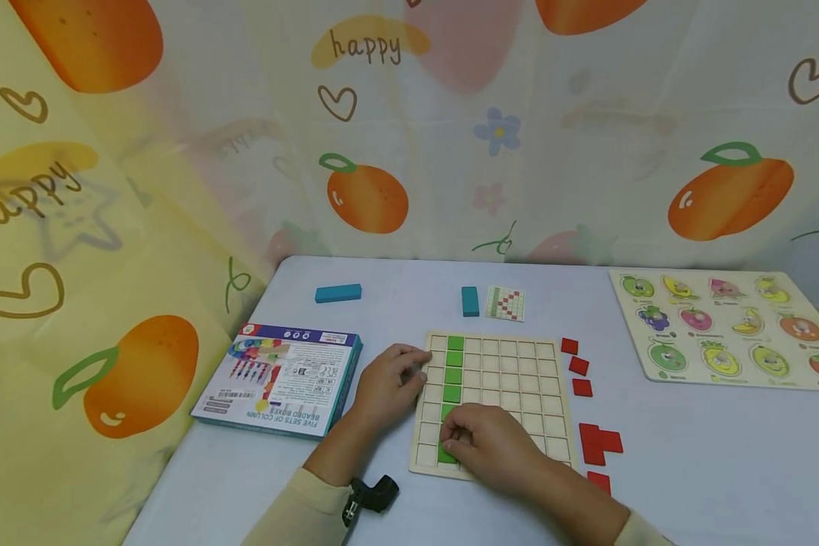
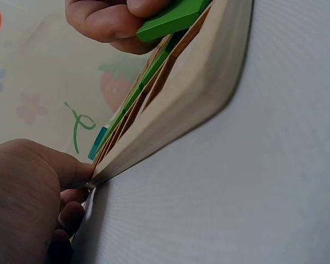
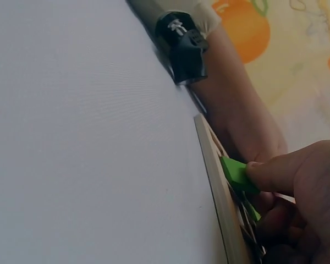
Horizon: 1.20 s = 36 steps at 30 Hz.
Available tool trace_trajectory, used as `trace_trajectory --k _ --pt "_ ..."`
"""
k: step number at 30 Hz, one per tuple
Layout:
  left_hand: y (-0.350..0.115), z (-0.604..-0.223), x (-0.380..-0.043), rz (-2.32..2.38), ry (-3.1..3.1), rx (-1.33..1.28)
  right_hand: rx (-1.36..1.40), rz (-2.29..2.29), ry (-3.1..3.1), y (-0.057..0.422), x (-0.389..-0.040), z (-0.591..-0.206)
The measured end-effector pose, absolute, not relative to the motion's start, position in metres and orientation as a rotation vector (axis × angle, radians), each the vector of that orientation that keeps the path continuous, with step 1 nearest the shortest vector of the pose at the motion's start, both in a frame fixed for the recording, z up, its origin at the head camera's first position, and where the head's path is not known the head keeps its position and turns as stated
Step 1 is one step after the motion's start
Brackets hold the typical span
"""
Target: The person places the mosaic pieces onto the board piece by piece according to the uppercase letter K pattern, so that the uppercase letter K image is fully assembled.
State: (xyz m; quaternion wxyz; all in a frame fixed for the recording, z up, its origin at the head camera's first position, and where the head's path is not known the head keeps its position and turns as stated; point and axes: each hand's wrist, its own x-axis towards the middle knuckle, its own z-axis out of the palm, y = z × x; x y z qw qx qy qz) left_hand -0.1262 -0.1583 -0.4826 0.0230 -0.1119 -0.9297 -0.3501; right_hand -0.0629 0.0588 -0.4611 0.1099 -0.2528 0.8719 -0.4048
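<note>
A wooden grid board [image 1: 519, 394] lies on the table, with green square tiles [image 1: 453, 359] lined up in its second column from the left. Between thumb and fingers, my right hand [image 1: 494, 447] pinches a green tile [image 3: 236, 173] at the near end of that column. This tile sits tilted at the board's near edge in the left wrist view, partly covered by fingers. At the board's left edge rests my left hand [image 1: 389, 387], its thumb [image 2: 74, 170] touching the rim and its fingers loosely bent. Several red square tiles [image 1: 582, 387] lie right of the board.
A printed box [image 1: 280, 379] lies to the left. Behind the board are two teal blocks [image 1: 337, 293] and a small pattern card [image 1: 506, 303]. A fruit picture board [image 1: 730, 326] occupies the right side. A patterned curtain [image 1: 437, 152] hangs behind the table.
</note>
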Motion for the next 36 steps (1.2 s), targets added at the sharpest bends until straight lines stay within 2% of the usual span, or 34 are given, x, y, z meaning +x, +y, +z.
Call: trace_trajectory --k 10,26,36 --pt "-0.159 -0.482 -0.127 -1.075 -2.879 -0.353 -0.851 -1.165 2.564 0.06 -0.062 -0.461" --pt "-0.159 -0.483 -0.125 -1.079 -2.878 -0.352 -0.858 -1.123 2.549 0.065 -0.059 -0.458" --pt "-0.157 -0.482 -0.126 -1.092 -2.879 -0.336 -0.74 -1.194 2.592 0.087 -0.049 -0.455"
